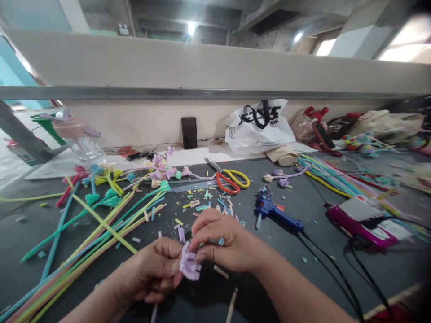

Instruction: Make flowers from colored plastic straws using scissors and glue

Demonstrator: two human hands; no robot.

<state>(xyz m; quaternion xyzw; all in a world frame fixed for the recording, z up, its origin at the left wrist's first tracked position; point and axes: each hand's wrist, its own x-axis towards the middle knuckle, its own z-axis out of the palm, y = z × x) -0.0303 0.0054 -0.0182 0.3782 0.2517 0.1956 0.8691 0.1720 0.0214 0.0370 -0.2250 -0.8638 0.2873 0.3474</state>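
As your left hand (160, 269) pinches the lilac, cup-shaped fuzzy flower (190, 267) at its base, your right hand (229, 242) nips its upper petals between thumb and fingertips above the dark grey tabletop (198, 307), one grip seemingly steadying it against the other

Flower piece (190, 265) is lilac; chenille stems (67, 273) at left mix yellow, green, blue and pink, tabletop (313, 282) is dark grey. Scissors (220, 171) have silver blades, one orange-red handle loop, one yellow. Glue gun (279, 216) is blue, power strip (353, 228) magenta and white, shopping bag (257, 134) white with black print and handles, upright phone (189, 133) black.
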